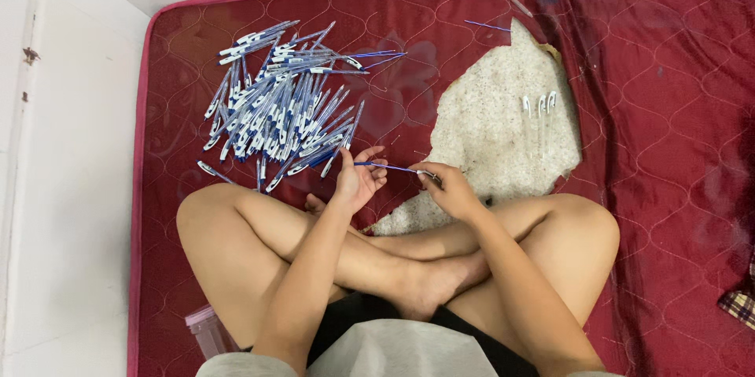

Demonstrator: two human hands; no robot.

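A thin blue pen refill (391,166) spans the gap between both hands, above the crossed legs. The left hand (358,180) pinches its left end, fingers curled; the right hand (448,187) grips the other end at the fingertips. A pile of blue-and-white pens (283,110) lies just beyond the left hand on the red mattress (653,133).

A heap of pens (279,106) crowds the mattress's (653,149) far left corner; its right side lies mostly open.
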